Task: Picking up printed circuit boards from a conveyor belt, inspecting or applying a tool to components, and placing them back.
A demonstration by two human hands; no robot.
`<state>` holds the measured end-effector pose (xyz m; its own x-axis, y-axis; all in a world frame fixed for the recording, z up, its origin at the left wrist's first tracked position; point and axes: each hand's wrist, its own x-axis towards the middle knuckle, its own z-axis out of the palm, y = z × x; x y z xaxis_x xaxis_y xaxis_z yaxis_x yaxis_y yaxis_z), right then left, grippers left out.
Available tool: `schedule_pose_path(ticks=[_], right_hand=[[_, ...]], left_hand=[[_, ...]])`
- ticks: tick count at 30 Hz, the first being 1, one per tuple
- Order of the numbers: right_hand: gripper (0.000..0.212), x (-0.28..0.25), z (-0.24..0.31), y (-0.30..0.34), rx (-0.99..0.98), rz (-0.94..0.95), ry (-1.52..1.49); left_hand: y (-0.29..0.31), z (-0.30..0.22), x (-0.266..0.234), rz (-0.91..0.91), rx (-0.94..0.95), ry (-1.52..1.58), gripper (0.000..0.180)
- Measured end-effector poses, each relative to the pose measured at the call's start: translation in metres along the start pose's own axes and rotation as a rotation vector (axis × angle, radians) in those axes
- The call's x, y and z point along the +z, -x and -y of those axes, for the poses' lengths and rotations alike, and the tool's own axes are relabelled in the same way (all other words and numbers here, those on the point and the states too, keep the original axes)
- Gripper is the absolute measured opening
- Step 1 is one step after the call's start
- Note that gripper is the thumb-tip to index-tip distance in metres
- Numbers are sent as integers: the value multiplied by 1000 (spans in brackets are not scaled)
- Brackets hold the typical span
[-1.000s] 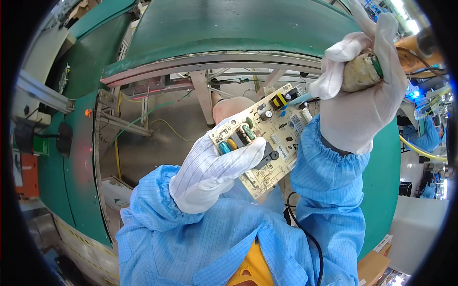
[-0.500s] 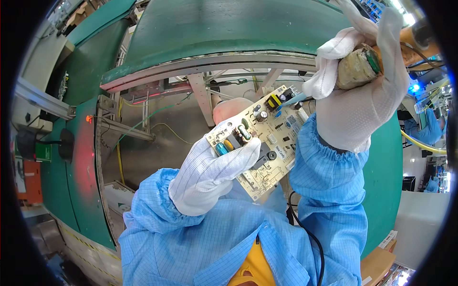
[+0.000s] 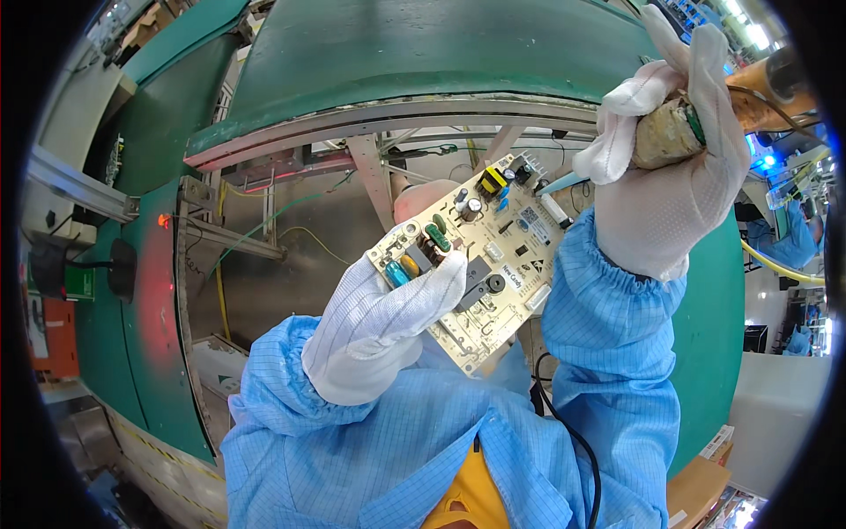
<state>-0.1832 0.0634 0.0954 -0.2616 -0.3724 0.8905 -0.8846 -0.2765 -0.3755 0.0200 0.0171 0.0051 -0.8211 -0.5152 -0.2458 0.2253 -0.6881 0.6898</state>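
Observation:
My left hand (image 3: 379, 322), in a white glove, grips a beige circuit board (image 3: 509, 328) along its left edge, with the thumb over its face. Capacitors, a yellow-and-black transformer (image 3: 492, 182) and other parts stand up from the board, which is tilted. My gloved right hand (image 3: 674, 207) is closed around a worn, beige-wrapped block (image 3: 663, 139) with a green patch; its kind is unclear. From beneath the right fingers a narrow pale-blue tip (image 3: 560, 182) points to the board's upper right corner. Whether it touches the board I cannot tell.
A green conveyor belt (image 3: 423, 53) with a metal frame edge (image 3: 397, 119) runs beyond the board. More green surface (image 3: 705, 353) lies at the right. An orange cylindrical object (image 3: 775, 93) with a cable is beside my right hand. Cardboard boxes (image 3: 698, 489) stand at lower right.
The board has shifted slightly left with my left hand. My right hand has moved a little to the right, and more of the board's upper right corner shows.

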Motion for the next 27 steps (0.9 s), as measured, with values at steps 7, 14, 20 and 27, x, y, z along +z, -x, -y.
schedule_pose_path(ticks=[7,14,20,27], right_hand=[[34,1,-11,-4,-105,-7,-21],[34,0,-26,-9,-295,-10,-146],[33,-3,-15,-9,-224,26,-222],[34,-4,-2,-6,-42,53,-280]], left_hand=[[13,1,5,1,103,-127,28],[5,9,-9,198,679,-999,27],[1,3,-9,37,192,-114,36],[1,-6,-6,-229,9,-80,43]])
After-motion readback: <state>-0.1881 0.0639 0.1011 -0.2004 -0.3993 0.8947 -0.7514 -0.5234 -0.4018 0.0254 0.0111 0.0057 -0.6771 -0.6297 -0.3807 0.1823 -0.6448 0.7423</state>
